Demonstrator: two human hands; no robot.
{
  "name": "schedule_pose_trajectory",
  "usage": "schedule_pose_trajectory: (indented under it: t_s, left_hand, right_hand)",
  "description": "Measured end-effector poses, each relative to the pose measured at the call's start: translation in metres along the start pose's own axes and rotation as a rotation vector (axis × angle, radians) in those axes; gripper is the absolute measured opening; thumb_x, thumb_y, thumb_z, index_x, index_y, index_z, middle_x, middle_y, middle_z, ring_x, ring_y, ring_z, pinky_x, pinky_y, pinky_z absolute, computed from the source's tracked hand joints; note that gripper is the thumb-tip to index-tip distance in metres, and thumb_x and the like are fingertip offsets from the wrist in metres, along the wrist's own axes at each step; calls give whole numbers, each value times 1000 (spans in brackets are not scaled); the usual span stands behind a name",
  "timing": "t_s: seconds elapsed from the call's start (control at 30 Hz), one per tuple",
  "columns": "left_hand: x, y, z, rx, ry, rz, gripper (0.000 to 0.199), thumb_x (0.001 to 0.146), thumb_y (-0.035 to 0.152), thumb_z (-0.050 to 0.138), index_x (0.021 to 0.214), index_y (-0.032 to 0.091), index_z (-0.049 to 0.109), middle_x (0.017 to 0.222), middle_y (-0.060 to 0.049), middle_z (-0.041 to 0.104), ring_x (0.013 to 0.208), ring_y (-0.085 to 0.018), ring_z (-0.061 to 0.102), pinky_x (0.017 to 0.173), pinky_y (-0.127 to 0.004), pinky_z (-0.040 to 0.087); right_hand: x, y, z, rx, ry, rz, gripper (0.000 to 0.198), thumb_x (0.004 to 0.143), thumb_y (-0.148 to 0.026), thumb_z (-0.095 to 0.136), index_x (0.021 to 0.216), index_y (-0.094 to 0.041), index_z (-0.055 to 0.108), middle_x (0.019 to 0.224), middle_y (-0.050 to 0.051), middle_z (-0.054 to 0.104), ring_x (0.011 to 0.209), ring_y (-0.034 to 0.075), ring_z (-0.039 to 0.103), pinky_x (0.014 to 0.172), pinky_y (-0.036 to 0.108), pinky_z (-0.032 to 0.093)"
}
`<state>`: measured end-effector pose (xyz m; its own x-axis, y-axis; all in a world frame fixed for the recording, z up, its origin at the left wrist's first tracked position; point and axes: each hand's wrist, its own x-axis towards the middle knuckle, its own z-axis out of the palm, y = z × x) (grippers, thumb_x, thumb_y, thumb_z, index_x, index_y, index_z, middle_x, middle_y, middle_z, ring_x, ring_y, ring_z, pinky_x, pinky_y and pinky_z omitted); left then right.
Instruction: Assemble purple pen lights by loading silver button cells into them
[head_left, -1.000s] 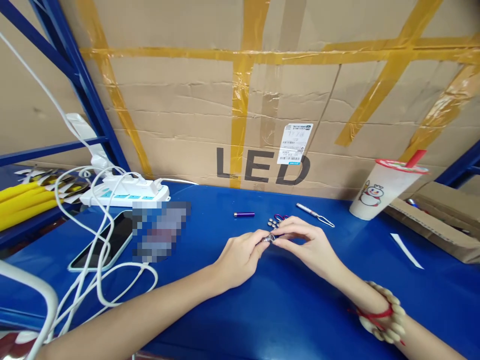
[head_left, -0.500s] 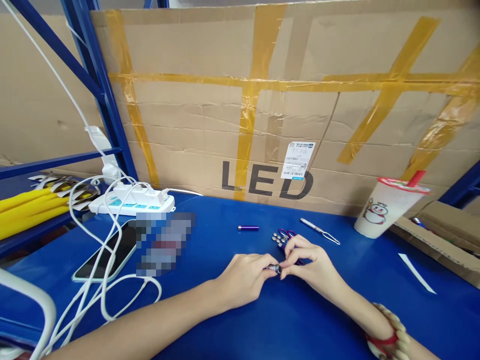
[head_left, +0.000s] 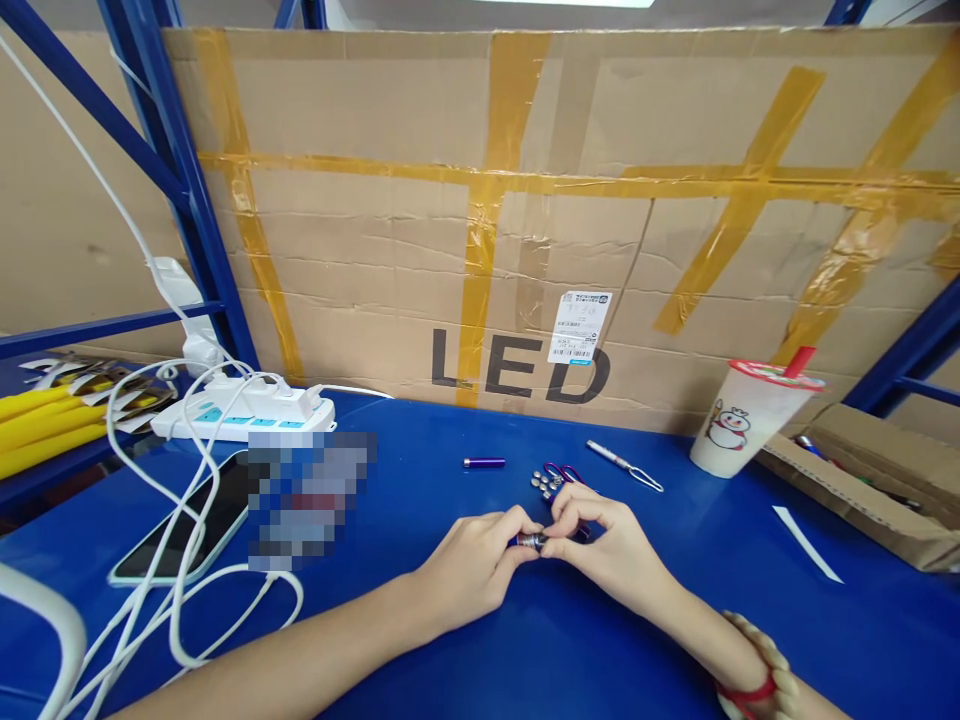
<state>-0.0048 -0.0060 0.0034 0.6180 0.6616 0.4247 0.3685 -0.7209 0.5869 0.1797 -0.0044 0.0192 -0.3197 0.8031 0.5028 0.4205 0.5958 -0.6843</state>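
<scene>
Hands: Over a blue tabletop [head_left: 615,660], my two bare hands met at the fingertips around one small part.
Left hand: My left hand [head_left: 476,562] was clamped on the left end of a small metal cylinder [head_left: 531,541], thumb and forefinger pressed together on it.
Right hand: My right hand [head_left: 609,540] pinched the cylinder's darker right end, thumb against forefinger, the other fingers curled above.
Metal cylinder: It lay sideways between the two grips, toward the middle of the tabletop; its finer detail was too small to tell.
Button cells: Just beyond my right fingers, a cluster of round silver button cells [head_left: 540,482] lay beside a purple clip [head_left: 562,472]; my right hand partly hid a purple piece close by.
Purple tube: A slim purple tube [head_left: 486,463] with a brass-coloured left end lay apart, farther back and left of the cells.
Silver pen: Beyond my right hand, a silver pen-shaped tool [head_left: 611,455] rested near a pale loop at its right end.
Drink: A white cup [head_left: 739,425] with a snowman print and red straw [head_left: 800,362] stood at the right, near an open cardboard tray [head_left: 862,515] and a white strip [head_left: 808,545].
Left side: White cables [head_left: 176,605] crossed a dark-screened phone [head_left: 187,535] near a white power strip [head_left: 319,420].
Backdrop: A taped carton [head_left: 352,250] marked "LED" stood behind it all.
</scene>
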Motion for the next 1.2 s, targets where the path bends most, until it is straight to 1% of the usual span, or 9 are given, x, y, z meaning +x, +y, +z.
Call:
schedule_pose_trajectory:
  t_s: [0.1,0.17,0.3,0.4,0.53,0.8,0.93,1.03,1.2]
  left_hand:
    - [0,-1,1,16,31,13,9,88,20,40,89,16,48,92,0,61,83,-11,57,70,-20,40]
    - [0,-2,2,34,42,14,10,89,21,40,88,16,48,91,0,61,82,-12,57,70,-20,40]
    - [1,-2,3,66,37,-20,12,89,23,41,87,16,49,88,0,61,81,-13,58,69,-22,40]
    - [2,0,4,51,35,-57,12,89,25,41,93,18,51,95,1,61,87,-13,58,72,-22,41]
    - [3,1,3,60,44,-68,15,90,26,41,100,19,50,92,2,61,84,-12,58,72,-21,41]
    - [3,1,2,62,58,-49,14,89,24,42,99,20,50,96,3,61,87,-10,58,74,-19,40]
    - [3,1,1,31,54,-83,15,90,26,41,100,20,50,97,3,61,89,-10,58,74,-19,40]
    - [3,1,1,6,47,-106,16,90,27,40,101,20,51,98,3,61,88,-10,57,75,-20,40]
    - [5,2,2,-36,46,-126,17,91,28,40,101,20,51,95,3,60,86,-10,56,74,-20,40]
  right_hand:
    - [-1,4,1,85,-64,162,36,64,-43,69,56,-9,57,68,6,52,62,8,49,53,17,40]
    - [-1,7,1,134,-100,237,37,62,-43,70,59,-9,57,69,6,52,62,8,48,52,17,39]
    - [0,9,-1,150,-129,289,35,61,-42,70,61,-9,58,70,6,52,64,8,48,54,17,36]
    - [2,6,-3,138,-137,310,38,62,-46,68,63,-9,59,70,6,53,65,9,48,54,18,37]
    - [4,5,-5,107,-137,311,42,62,-50,66,63,-9,58,68,7,52,64,9,47,52,18,36]
    - [3,10,-5,46,-135,300,40,63,-50,66,66,-10,60,66,6,49,62,8,44,49,16,34]
    - [3,10,-5,53,-108,297,40,63,-49,66,67,-10,61,66,6,50,62,8,45,50,17,35]
    - [4,9,-6,67,-86,266,37,63,-47,67,66,-10,62,66,5,52,62,8,46,55,19,37]
    - [5,9,-11,75,-107,214,35,67,-47,65,69,-12,66,71,7,56,66,10,50,57,20,38]
